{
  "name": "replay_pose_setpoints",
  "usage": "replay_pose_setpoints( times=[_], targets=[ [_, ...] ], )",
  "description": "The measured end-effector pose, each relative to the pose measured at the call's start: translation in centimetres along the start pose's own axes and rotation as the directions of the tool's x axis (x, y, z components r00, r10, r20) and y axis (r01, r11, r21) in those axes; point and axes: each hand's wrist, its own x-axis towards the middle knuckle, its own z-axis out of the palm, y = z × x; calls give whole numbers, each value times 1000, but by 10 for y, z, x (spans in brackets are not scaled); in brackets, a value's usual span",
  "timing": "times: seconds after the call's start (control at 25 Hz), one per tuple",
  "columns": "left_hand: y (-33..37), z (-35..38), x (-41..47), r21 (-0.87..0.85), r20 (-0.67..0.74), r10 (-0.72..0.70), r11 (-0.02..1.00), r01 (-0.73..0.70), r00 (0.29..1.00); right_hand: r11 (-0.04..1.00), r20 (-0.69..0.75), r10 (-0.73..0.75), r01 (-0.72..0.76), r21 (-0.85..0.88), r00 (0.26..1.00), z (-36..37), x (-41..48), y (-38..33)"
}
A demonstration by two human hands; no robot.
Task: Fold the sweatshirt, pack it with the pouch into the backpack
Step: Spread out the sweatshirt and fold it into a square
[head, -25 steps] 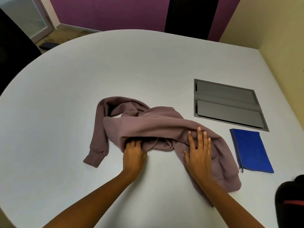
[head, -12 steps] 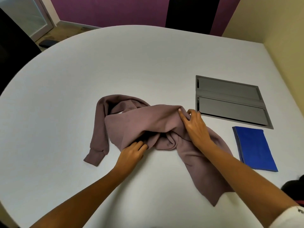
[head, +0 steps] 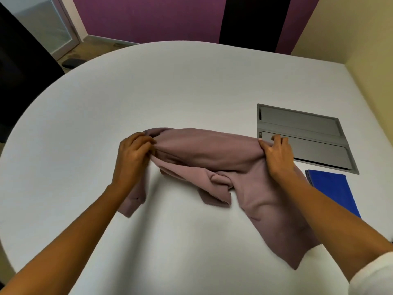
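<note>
A mauve sweatshirt [head: 212, 160] lies rumpled on the white table [head: 170, 86], stretched sideways between my hands. My left hand [head: 134, 154] is closed on its left end, with a sleeve cuff hanging below my wrist. My right hand [head: 276, 154] grips the cloth at its right end, and the rest trails toward me under my right forearm. A flat blue pouch [head: 333, 190] rests on the table to the right, partly hidden by my right arm. No backpack is in view.
A grey recessed cable hatch [head: 304, 133] with two lids sits in the table just beyond my right hand. A dark chair [head: 21, 71] stands at the far left. A yellow wall [head: 361, 50] borders the table on the right.
Both hands have taken hold of the sweatshirt and moved apart, the left up and left, the right toward the hatch. The cloth is now pulled out wide between them.
</note>
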Motion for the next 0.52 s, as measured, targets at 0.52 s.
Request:
replay_pose_setpoints(
  times=[0.52],
  targets=[
    [92,58,-68,-52,248,121,992,-111,961,984,-90,21,-5,179,996,55,-208,-24]
  ],
)
